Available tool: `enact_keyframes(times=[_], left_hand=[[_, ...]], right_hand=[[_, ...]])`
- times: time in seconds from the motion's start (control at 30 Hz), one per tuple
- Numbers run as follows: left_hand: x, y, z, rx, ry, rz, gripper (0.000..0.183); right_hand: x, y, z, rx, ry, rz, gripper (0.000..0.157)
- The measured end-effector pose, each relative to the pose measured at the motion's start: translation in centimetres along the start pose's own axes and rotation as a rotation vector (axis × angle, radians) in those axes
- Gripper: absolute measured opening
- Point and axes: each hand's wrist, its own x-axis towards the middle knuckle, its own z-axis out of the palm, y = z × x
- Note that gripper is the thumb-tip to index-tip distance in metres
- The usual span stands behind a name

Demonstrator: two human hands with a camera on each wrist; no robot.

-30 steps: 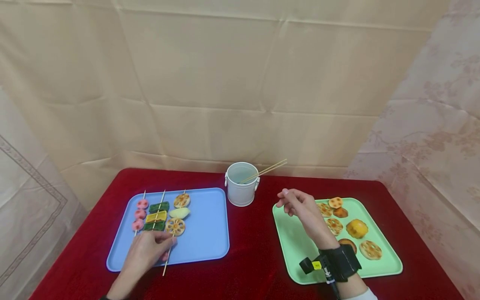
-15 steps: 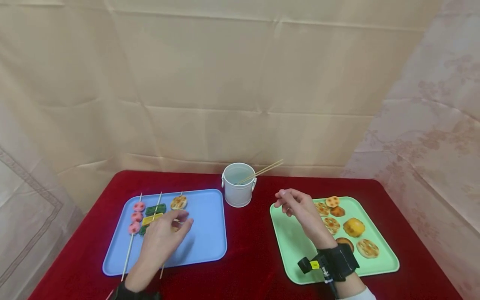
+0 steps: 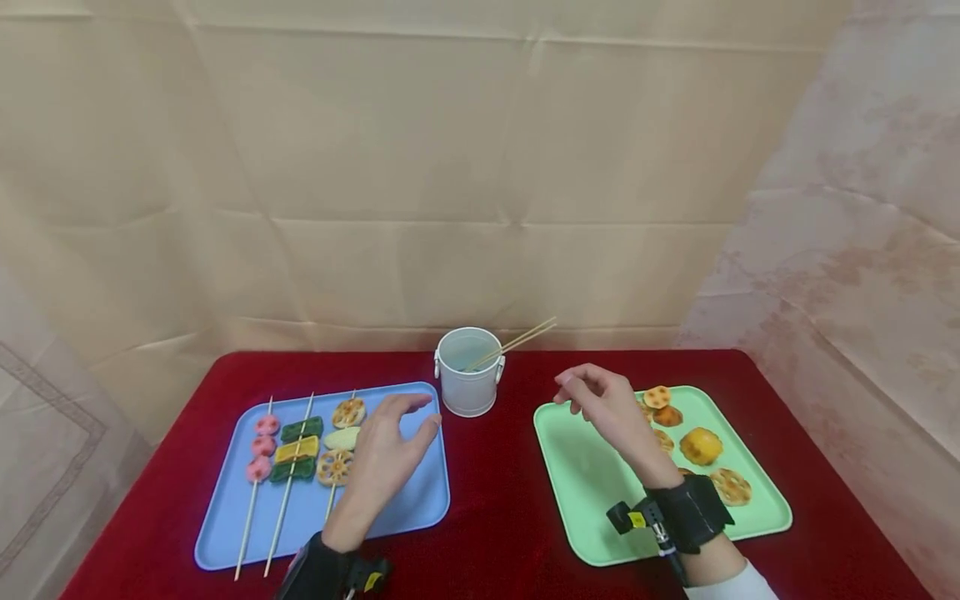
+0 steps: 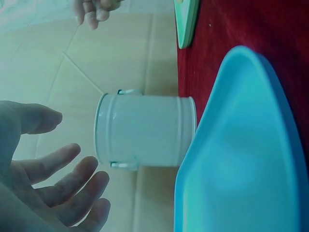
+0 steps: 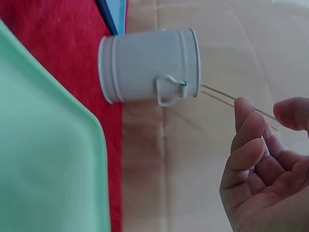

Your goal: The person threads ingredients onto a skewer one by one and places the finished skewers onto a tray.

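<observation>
Both hands were raised and held nothing. With its thumb well away from its gently bent fingers, the left hand (image 3: 384, 458) hung over the blue tray (image 3: 411, 502), just beside the lotus root skewer (image 3: 333, 468), which it partly hid. The right hand (image 3: 611, 415) was above the far left part of the green tray (image 3: 577, 496), its fingers loosely curled and its thumb apart from them.

Three skewers lay side by side on the blue tray. From the left, they were the pink skewer (image 3: 262, 447), with three pink pieces; the vegetable skewer (image 3: 297, 451), with a yellow piece between two green ones; and the lotus root skewer, where a pale green piece sat between two round slices. Bare ends of the first two stuck out past the tray's near rim.

Between the trays, towards the back, a white bucket (image 3: 468, 394) stood upright with two thin sticks (image 3: 527, 335) leaning out to the right. On the green tray were a yellow lump (image 3: 701, 447), a browned slice (image 3: 730, 487) and other loose pieces, some partly hidden by the right arm. Red cloth (image 3: 502, 508) covered the table.
</observation>
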Motion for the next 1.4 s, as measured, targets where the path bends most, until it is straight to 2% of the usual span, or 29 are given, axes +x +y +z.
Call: enact_keyframes(times=[0.1,0.3,0.5,0.63,0.77,0.97,1.17,1.4], left_hand=[[0.2,0.0,0.5,-0.022,0.000,0.014,0.037],[0.5,0.0,1.1,-0.033,0.005,-0.007,0.034],[0.4,-0.1,1.1,-0.047,-0.017,-0.027,0.033],[0.2,-0.3,1.1,-0.045,-0.009,-0.019,0.030],[0.2,-0.4,1.2,-0.027,0.020,0.004,0.025],[0.3,-0.3,1.1,-0.047,0.029,0.009,0.022],[0.3,-0.3,0.9,-0.049,0.031,-0.006,0.024],[0.4,-0.4,0.9,-0.051,0.047,-0.007,0.026]], right_hand=[[0.8,-0.8,-0.4,-0.091,0.019,-0.045,0.036],[3.0,-2.6,-0.9,-0.251,0.080,-0.165,0.039],[5.0,-4.2,-0.5,-0.374,0.134,-0.171,0.048],[6.0,-5.0,0.0,-0.434,0.132,-0.178,0.042],[6.4,-5.4,0.3,-0.445,0.130,-0.178,0.031],[6.3,-5.7,0.1,-0.415,0.136,-0.180,0.028],[5.7,-6.0,-0.7,-0.392,0.201,-0.240,0.028],[4.2,-6.3,-2.9,-0.338,0.315,-0.280,0.034]])
